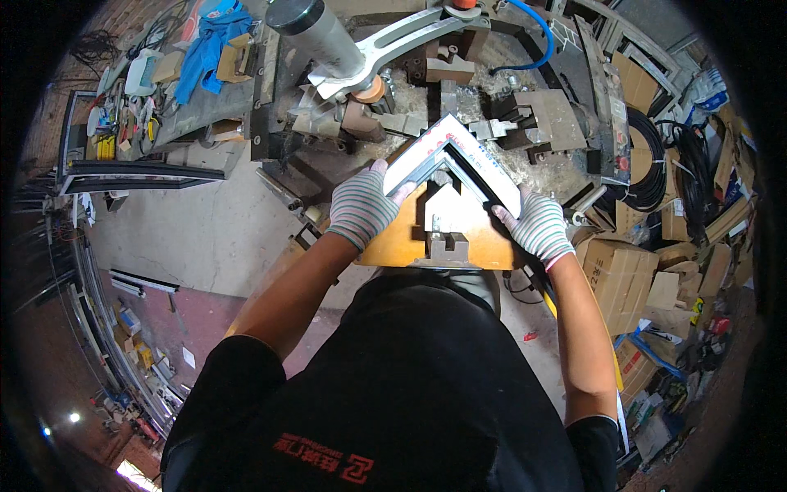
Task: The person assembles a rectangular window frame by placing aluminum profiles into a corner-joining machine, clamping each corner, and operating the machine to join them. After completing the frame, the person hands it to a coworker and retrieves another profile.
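Both my hands wear pale gloves with thin stripes. Between them is a V-shaped corner of metal frame profile, dark on its inner side and covered with white printed film, its point facing away from me. My left hand grips the left leg near its end, thumb on the inner side. Closed around the end of the right leg is my right hand. The corner lies over the near part of a metal machine bed, above an orange-yellow plate. A notched steel block shows below the opening of the V.
Beyond the corner stand a steel clamping block, a grey cylinder and its silver arm. A blue hose curves at the back. Cardboard boxes crowd the right; a cluttered bench with a blue cloth is far left.
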{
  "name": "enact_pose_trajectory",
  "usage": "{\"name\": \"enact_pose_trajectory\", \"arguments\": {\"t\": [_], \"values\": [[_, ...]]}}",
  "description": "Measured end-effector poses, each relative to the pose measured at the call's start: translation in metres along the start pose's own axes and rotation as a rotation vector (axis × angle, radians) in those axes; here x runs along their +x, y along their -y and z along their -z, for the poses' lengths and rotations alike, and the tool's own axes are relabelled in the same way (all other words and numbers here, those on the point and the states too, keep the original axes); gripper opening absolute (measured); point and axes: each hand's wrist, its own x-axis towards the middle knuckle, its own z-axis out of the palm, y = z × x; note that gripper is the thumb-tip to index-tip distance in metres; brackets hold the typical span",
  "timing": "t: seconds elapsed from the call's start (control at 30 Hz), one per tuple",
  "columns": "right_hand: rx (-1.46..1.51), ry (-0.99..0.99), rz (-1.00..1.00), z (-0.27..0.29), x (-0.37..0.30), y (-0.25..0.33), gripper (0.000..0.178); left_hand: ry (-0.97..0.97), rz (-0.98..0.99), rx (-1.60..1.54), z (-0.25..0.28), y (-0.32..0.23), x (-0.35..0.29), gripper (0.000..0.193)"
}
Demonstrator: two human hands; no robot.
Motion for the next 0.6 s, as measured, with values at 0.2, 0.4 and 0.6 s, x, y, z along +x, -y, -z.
{"name": "enact_pose_trajectory", "arguments": {"t": [0.2, 0.4, 0.6], "values": [[0.052, -0.017, 0.041, 0.002, -0.001, -0.002, 0.074, -0.004, 0.006, 0.043, -0.006, 0.003, 0.002, 0.057], [0.045, -0.051, 0.074, -0.003, 0.000, -0.008, 0.075, -0.824, -0.601, -0.440, 0.007, 0.008, -0.007, 0.053], [0.053, -0.060, 0.082, -0.002, -0.004, -0.008, 0.073, -0.885, -0.415, -0.443, 0.133, -0.006, 0.021, 0.060]]}}
